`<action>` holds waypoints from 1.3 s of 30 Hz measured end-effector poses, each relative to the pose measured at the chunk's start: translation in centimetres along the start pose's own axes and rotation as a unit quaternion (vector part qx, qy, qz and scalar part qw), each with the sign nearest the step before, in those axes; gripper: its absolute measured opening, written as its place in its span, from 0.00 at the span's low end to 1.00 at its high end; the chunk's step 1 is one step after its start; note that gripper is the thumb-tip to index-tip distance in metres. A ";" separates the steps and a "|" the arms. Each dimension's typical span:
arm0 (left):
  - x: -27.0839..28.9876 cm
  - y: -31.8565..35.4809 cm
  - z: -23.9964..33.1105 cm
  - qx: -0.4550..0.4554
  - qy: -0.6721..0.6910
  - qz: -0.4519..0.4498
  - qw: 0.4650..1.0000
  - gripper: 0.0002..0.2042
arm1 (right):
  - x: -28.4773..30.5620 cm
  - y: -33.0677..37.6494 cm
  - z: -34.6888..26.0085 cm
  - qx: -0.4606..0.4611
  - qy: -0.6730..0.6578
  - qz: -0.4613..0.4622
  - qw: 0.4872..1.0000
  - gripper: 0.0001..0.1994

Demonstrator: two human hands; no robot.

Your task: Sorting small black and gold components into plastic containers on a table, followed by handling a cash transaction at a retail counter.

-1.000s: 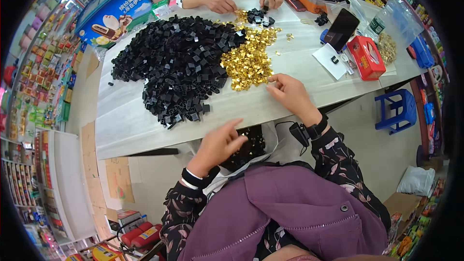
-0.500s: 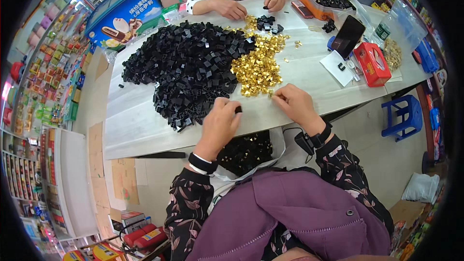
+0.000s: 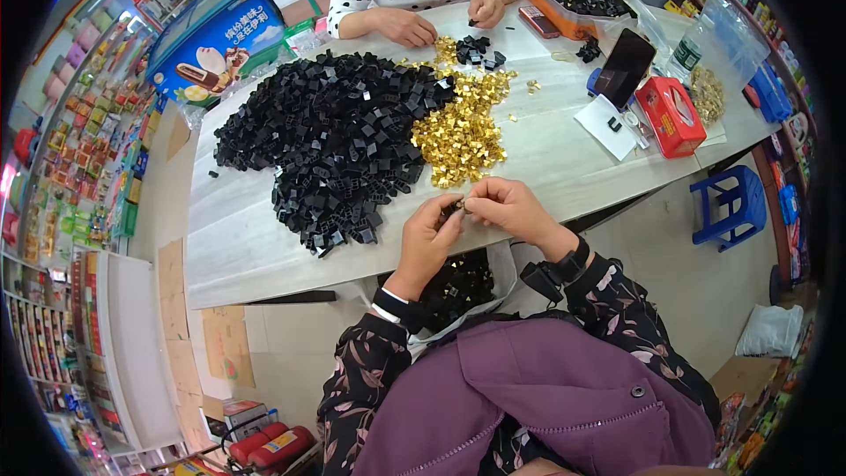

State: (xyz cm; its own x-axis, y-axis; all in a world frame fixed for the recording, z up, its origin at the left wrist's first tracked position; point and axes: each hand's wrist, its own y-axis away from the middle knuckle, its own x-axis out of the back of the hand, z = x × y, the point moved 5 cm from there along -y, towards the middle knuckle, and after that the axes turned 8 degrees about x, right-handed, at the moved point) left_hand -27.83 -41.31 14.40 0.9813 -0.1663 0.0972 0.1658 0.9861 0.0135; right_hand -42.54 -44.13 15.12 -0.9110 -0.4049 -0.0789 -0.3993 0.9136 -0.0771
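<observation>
My left hand [image 3: 427,241] pinches a small black plastic piece [image 3: 453,207] over the table's near edge. Against it my right hand [image 3: 511,210] brings its closed fingertips, with a tiny gold piece between them, mostly hidden. Beyond my hands spreads a big heap of black square plastic pieces [image 3: 330,123]. A smaller heap of shiny gold pieces [image 3: 460,137] adjoins it on the right. Below my hands, a white bag [image 3: 504,275] holds black pieces with gold bits on them [image 3: 463,282].
Across the pale table [image 3: 238,256], a co-worker's hands [image 3: 404,26] work beside a few black pieces [image 3: 476,51]. To the right are an orange tub [image 3: 573,22], a propped phone [image 3: 626,66], a red tissue box [image 3: 670,119] and a blue stool [image 3: 731,207].
My hands have come together: the left moved right with the black piece, and the right moved left and nearer from the gold heap. The co-worker's right hand shifted slightly.
</observation>
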 end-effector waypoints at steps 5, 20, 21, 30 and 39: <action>0.0 0.1 0.0 0.001 0.020 0.035 0.999 0.10 | 0.4 -0.1 0.0 -0.044 -0.032 0.006 0.998 0.08; -0.2 0.6 1.0 -0.094 -0.100 0.037 0.990 0.11 | 0.3 1.0 -0.3 -0.059 0.032 -0.006 0.998 0.08; -0.3 0.6 1.1 -0.105 -0.125 0.034 0.986 0.11 | 0.3 0.9 -0.1 -0.057 0.037 -0.020 0.997 0.08; -0.2 0.4 1.0 -0.063 -0.040 0.001 0.997 0.11 | 0.1 0.2 -0.2 -0.114 0.022 -0.070 0.991 0.10; 1.1 0.0 -0.2 0.080 0.061 0.042 0.994 0.12 | 2.3 -0.6 -2.5 0.197 0.502 0.090 0.837 0.07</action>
State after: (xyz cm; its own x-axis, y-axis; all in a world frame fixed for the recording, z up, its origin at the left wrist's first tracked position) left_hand -26.76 -41.52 14.26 0.9973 -0.0723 -0.0157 0.0739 0.9826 0.1701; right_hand -44.70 -45.48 17.50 -0.6601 0.1555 0.7349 -0.3609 0.7924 -0.4918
